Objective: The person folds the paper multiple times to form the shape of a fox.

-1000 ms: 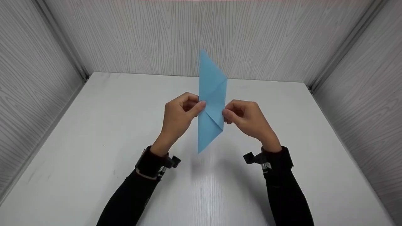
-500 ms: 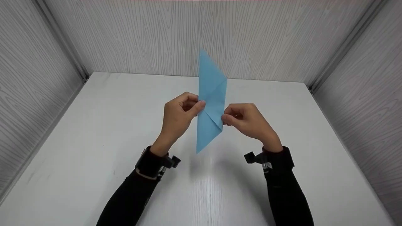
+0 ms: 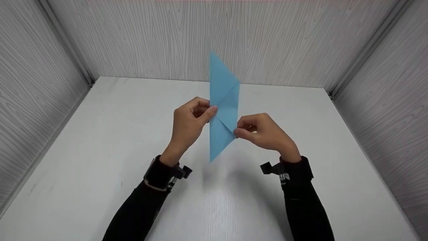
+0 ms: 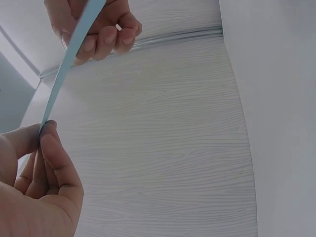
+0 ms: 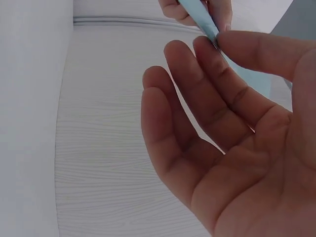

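Since a second ago the right hand [image 3: 264, 132] has slid down the paper's right edge, from about mid-height to its lower right corner, while the left hand [image 3: 189, 122] stays put. The blue folded paper [image 3: 222, 107] is held upright above the white table [image 3: 100, 160], its long axis running up and down between the two grips, one tip below them and the longer part above. Each hand pinches an edge between thumb and forefinger, left on the left fold, right slightly lower with its other fingers loosely spread; behind stands the grey wall [image 3: 150, 40].
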The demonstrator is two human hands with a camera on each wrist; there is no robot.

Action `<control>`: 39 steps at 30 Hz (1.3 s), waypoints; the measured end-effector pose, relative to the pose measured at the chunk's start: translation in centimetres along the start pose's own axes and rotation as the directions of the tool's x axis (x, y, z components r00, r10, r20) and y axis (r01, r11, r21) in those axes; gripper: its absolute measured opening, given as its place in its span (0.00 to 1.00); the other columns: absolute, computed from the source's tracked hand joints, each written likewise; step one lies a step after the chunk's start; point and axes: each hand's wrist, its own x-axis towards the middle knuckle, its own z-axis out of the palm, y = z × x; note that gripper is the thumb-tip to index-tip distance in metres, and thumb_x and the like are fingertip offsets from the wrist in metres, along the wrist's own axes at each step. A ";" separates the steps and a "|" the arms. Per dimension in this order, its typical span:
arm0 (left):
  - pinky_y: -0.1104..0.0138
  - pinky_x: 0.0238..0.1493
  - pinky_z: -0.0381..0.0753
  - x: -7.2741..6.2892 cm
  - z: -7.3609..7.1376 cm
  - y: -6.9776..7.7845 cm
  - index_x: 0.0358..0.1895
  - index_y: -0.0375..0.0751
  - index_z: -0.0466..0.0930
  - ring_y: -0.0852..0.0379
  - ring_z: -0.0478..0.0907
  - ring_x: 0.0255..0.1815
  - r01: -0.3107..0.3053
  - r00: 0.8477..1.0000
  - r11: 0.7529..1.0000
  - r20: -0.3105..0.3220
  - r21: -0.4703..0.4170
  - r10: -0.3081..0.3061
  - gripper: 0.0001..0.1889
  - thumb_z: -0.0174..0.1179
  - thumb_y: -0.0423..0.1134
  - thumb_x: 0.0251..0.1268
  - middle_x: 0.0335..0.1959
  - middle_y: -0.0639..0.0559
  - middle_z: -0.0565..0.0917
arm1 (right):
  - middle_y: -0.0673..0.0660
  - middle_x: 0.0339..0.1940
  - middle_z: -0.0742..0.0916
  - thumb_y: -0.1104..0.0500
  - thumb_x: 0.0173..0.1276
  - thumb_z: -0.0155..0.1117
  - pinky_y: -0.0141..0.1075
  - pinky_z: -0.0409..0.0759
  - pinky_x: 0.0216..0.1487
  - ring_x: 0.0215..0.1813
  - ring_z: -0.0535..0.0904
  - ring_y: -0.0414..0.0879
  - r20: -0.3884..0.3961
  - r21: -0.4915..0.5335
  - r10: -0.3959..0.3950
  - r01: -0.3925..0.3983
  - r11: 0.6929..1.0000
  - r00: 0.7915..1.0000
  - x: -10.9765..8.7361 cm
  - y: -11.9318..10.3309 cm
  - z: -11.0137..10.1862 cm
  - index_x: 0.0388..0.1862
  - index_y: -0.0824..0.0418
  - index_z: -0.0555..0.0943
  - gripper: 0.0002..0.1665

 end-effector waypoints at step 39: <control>0.58 0.44 0.84 0.3 0.0 -1.5 0.48 0.40 0.89 0.54 0.86 0.38 -0.069 0.994 0.941 0.098 0.332 0.039 0.07 0.67 0.37 0.73 0.37 0.49 0.91 | 0.48 0.32 0.89 0.59 0.78 0.69 0.36 0.82 0.38 0.35 0.84 0.39 -0.112 -0.199 -0.117 0.093 0.976 0.987 -1.0 -0.4 -0.9 0.40 0.55 0.88 0.04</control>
